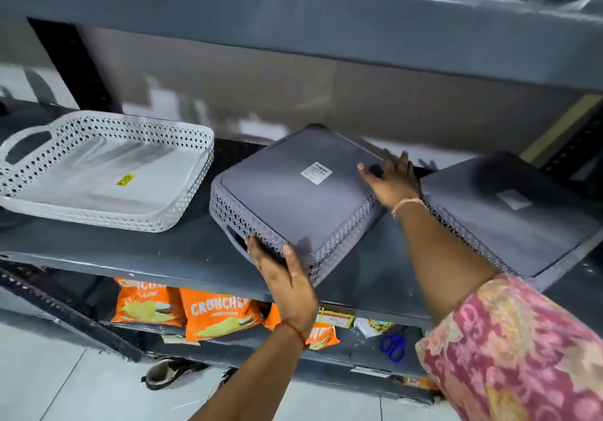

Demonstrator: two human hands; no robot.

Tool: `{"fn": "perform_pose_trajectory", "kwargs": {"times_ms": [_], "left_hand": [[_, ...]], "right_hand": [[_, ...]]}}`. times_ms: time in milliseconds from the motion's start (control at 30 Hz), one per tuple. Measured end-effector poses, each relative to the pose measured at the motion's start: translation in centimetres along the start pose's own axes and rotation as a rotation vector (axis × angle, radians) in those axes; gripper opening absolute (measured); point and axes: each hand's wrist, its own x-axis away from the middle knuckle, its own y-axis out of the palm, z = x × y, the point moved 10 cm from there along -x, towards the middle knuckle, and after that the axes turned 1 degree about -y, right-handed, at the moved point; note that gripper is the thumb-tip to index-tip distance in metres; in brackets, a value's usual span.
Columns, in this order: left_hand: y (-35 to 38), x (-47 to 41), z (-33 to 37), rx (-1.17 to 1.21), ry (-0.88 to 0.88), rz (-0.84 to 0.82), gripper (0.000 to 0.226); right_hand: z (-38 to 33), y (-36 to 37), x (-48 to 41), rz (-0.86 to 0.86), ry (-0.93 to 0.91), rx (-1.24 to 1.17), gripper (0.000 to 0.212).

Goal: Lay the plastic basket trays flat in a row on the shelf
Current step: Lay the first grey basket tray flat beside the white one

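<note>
A grey plastic basket tray [287, 198] lies upside down on the dark shelf [137, 254], tilted, its base with a white label facing up. My left hand [287, 287] grips its near corner by the lattice wall. My right hand [391, 182] presses on its far right edge with fingers spread. A second grey tray [518, 221], also bottom up, lies to the right, partly under my right forearm. A white lattice tray [98, 172] with a handle sits upright at the left of the shelf.
An upper shelf [293, 19] overhangs the trays. Below, orange crisp packets [212, 313] and blue scissors [394, 347] lie on a lower shelf. A shoe [163, 373] is on the tiled floor. A black upright post [78, 68] stands at the back left.
</note>
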Motion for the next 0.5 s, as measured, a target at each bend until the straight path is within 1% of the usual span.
{"fn": "perform_pose_trajectory", "kwargs": {"times_ms": [133, 233, 267, 333, 367, 400, 467, 500], "left_hand": [[-0.3, -0.7, 0.1, -0.009, 0.032, -0.006, 0.11], [-1.1, -1.6, 0.7, -0.004, 0.041, 0.017, 0.09], [-1.6, -1.9, 1.5, -0.012, 0.064, 0.03, 0.088], [-2.7, -2.7, 3.5, -0.041, 0.11, 0.056, 0.087], [-3.4, -3.4, 4.4, -0.047, 0.107, 0.069, 0.087], [-4.1, -4.3, 5.2, -0.031, 0.091, 0.08, 0.085], [-5.2, -6.4, 6.4, 0.101, 0.039, 0.069, 0.076], [-5.6, -7.4, 7.3, 0.189, 0.017, 0.046, 0.07]], "right_hand": [[0.2, 0.4, -1.0, -0.034, 0.001, -0.031, 0.087], [-0.2, 0.0, -1.0, -0.008, -0.008, -0.12, 0.087], [-0.4, -0.5, -0.8, 0.021, -0.014, -0.191, 0.085], [-0.8, -1.8, -0.6, 0.093, -0.046, -0.37, 0.072], [-0.8, -2.6, -0.6, 0.127, -0.055, -0.456, 0.069], [-1.0, -3.6, -0.4, 0.169, -0.065, -0.541, 0.07], [-1.3, -5.9, 0.1, 0.278, -0.098, -0.702, 0.076], [-1.4, -7.0, 0.4, 0.332, -0.119, -0.775, 0.072]]}}
